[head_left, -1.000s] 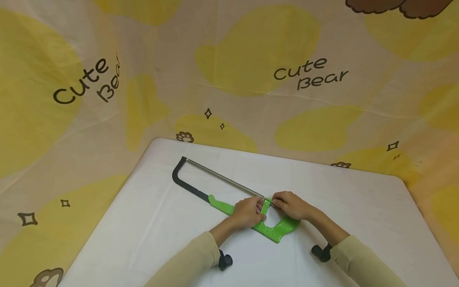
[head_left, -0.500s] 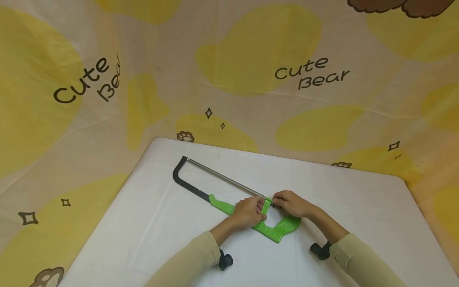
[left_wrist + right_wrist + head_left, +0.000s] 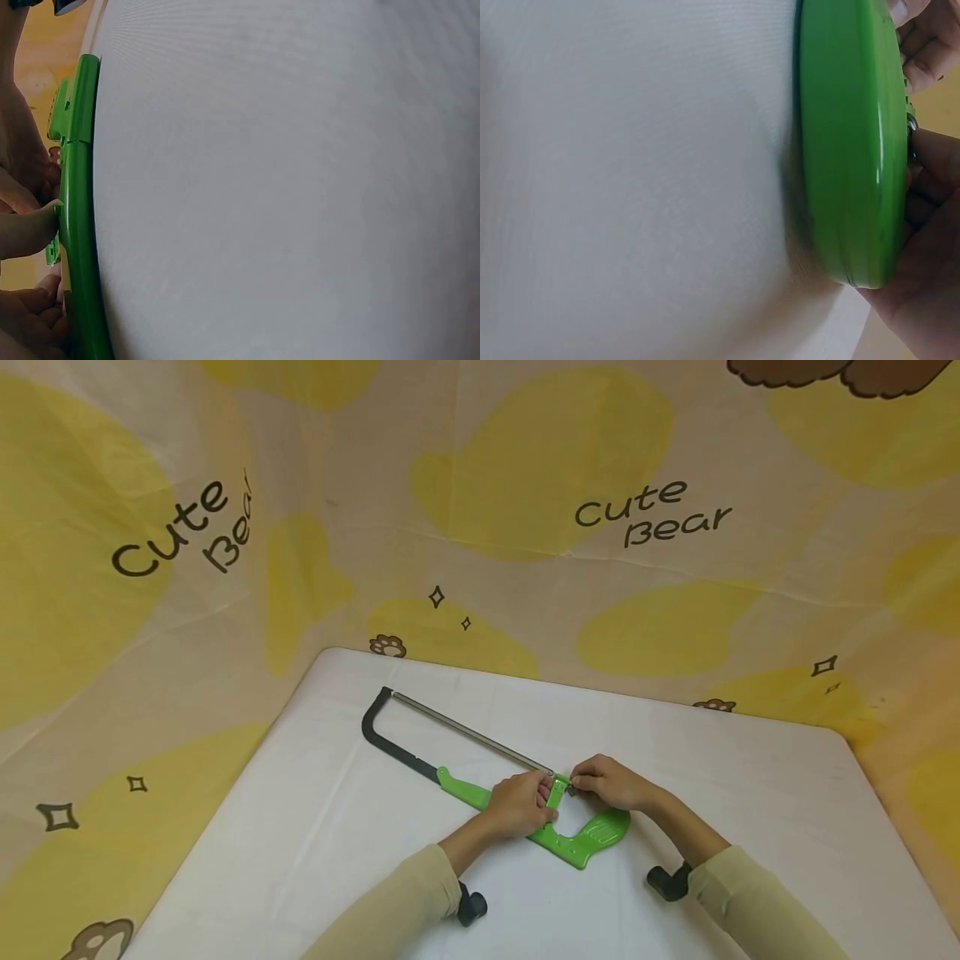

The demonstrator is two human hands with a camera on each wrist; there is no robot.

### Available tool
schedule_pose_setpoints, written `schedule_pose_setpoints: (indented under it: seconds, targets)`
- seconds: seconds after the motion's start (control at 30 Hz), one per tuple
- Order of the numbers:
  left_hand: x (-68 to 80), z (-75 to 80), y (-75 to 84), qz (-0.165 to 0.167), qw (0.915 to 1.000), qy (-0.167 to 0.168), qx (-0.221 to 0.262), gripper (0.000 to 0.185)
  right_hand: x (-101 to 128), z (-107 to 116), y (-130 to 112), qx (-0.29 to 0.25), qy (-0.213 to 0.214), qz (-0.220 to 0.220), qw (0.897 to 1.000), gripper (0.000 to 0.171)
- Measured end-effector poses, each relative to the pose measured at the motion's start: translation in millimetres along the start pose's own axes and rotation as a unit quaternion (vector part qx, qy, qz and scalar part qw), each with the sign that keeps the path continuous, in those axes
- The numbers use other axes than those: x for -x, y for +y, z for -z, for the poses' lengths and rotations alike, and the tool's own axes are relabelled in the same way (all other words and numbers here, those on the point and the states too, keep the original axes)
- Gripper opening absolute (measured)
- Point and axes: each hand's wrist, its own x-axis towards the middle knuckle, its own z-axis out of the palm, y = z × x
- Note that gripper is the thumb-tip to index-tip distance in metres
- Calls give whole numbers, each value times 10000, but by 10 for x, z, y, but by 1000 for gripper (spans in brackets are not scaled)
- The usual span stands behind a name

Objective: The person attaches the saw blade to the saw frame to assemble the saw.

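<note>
A hacksaw lies flat on the white table, its black frame (image 3: pixel 393 750) toward the far left and its green handle (image 3: pixel 600 833) near me. The grey blade (image 3: pixel 472 734) runs along the far side. My left hand (image 3: pixel 517 802) grips the green front bar of the handle, thumb on the near side and fingers by the blade's end. With thumb and forefinger, my right hand (image 3: pixel 611 781) pinches a small dark metal wing nut (image 3: pixel 912 136) just past that bar. Green plastic (image 3: pixel 81 232) fills the left edge of the left wrist view, partly hiding the fingers.
The white table (image 3: pixel 300 827) has rounded far corners. A yellow-patterned cloth (image 3: pixel 510 585) with printed words hangs behind and beside it. A black wrist mount sits under each sleeve, the left one (image 3: pixel 472 906) and the right one (image 3: pixel 667 883) close over the tabletop.
The right hand has turned slightly at the wing nut, its knuckles rising a little and its wrist mount shifting slightly left and up. The left hand and hacksaw stay nearly still.
</note>
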Motion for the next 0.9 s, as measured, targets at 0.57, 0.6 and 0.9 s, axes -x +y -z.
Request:
schedule_pose_setpoints:
  seconds: [0.57, 0.6, 0.9]
  targets:
    - [8, 12, 24, 6, 10000, 69, -49, 31, 2, 5, 8, 14, -49, -35, 10000, 23]
    - [8, 12, 22, -7, 10000, 81, -41, 31, -1, 4, 15, 17, -41, -59, 10000, 23]
    - [-30, 80, 13, 57, 9996, -43, 274, 37, -17, 9, 18, 230, 105, -344, 9991, 24]
